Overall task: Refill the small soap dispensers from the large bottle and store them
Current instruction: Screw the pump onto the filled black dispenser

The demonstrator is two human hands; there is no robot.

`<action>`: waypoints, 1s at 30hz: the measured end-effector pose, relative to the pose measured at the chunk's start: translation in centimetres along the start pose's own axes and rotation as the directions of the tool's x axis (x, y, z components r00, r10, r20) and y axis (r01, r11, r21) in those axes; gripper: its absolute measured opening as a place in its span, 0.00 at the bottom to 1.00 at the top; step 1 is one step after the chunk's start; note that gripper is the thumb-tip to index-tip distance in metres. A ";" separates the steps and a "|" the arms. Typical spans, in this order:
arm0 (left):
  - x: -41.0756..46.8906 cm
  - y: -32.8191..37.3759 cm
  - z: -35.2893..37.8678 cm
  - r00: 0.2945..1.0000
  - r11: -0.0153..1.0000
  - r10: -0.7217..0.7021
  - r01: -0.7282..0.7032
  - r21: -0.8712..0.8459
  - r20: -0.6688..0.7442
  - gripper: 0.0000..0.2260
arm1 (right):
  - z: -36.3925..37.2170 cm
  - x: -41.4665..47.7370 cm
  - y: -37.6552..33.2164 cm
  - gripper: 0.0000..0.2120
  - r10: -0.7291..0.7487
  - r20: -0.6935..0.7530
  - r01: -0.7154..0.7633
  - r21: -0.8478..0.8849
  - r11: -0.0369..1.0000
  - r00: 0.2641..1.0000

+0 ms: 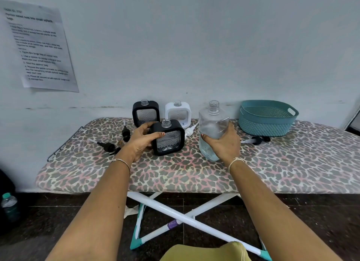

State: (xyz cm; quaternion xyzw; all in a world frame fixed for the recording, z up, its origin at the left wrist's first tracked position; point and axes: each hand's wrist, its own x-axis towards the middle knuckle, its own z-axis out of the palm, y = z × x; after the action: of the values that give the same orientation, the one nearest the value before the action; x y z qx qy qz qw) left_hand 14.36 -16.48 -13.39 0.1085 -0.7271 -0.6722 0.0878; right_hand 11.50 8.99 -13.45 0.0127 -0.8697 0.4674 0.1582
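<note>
Forearms reach in from below. Left hand (139,141) curls its fingers round the front black dispenser (168,139); right hand (224,142) wraps the uncapped large bottle (213,122). Both stand upright on the leopard-print ironing board (292,163). Behind are two more dispensers, a rear black dispenser (146,112) and a white dispenser (177,112). Four loose pumps (108,146) lie around them, and one teal basket (266,122) sits to the right. A printed sheet (39,46) hangs on the pale wall (194,46).

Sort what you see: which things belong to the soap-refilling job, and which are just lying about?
For the job: large bottle, gripped by the right hand; front black dispenser, held by the left hand; rear black dispenser; white dispenser; loose pumps; teal basket, probably for storage.
Lying about: wall notice; water bottle on the floor.
</note>
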 end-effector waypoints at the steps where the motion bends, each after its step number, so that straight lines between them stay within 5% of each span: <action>1: -0.1 0.0 0.0 1.000 1.000 0.000 0.000 -0.010 0.002 0.22 | -0.1 -0.1 0.1 0.39 0.002 -0.008 -0.002 0.005 1.000 1.000; 11: -1.2 -1.4 0.4 0.997 0.997 0.039 -0.044 -0.069 -0.065 0.27 | -0.9 -0.4 0.4 0.38 0.027 0.008 -0.027 0.099 0.995 1.000; 28: -2.1 -1.1 0.6 0.998 0.998 0.047 -0.046 0.029 -0.029 0.40 | -0.8 -0.4 0.7 0.38 0.010 0.044 -0.011 0.008 1.000 0.999; 30: -2.2 -1.1 0.8 0.998 0.998 0.050 -0.048 0.038 -0.047 0.36 | -0.7 -0.7 0.8 0.40 0.018 0.023 -0.018 -0.001 1.000 1.000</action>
State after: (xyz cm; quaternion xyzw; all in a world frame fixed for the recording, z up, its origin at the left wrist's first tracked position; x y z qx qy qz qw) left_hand 16.31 -15.16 -14.49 0.1083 -0.7395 -0.6536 0.1196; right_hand 12.26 9.95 -13.91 0.0101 -0.8718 0.4681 0.1441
